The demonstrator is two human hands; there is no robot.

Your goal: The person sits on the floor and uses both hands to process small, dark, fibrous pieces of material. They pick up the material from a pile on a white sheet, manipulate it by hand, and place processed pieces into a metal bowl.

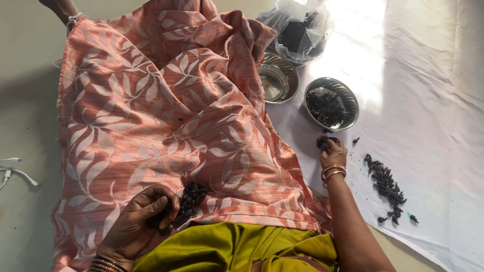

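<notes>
My left hand rests on my lap over the orange leaf-patterned cloth, fingers curled around a clump of dark dried bits. My right hand reaches out to the white sheet on the floor, its fingers closed on a small cluster of the same dark pieces just below a steel bowl that holds more of them. A line of dark pieces lies on the sheet to the right of my right wrist.
A second steel bowl sits beside the first, partly under the cloth. A clear plastic bag of dark material stands behind the bowls. A white cable lies on the floor at left. A foot shows at top left.
</notes>
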